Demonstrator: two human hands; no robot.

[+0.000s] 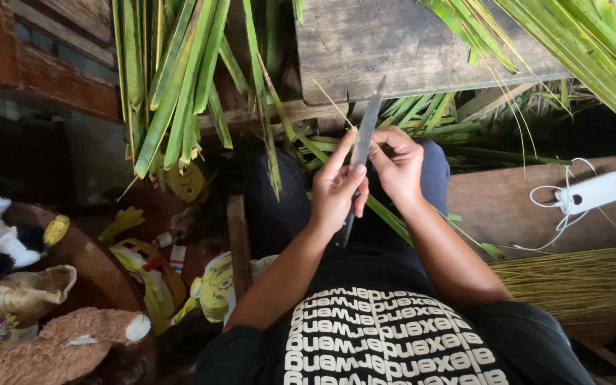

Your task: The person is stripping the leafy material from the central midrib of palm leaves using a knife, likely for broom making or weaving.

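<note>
Left hand [336,189] grips knife [362,146]; right hand [396,162] pinches palm leaf strip [386,214]: light, pliable, likely best held near the blade.

1. both forearms are bare and reach forward from the torso, converging above the lap – elbows bent and kept close to the body.
2. the left hand [336,189] is turned with its back toward the camera; the index finger points up and forward, the thumb presses in from the side, and the remaining fingers curl in a closed grip.
3. the right hand [397,162] sits just beside it, slightly farther forward – wrist bent inward, fingers curled tight, with thumb and fingertips pinched together toward the left hand.
4. the two hands nearly touch at the fingertips.
</note>
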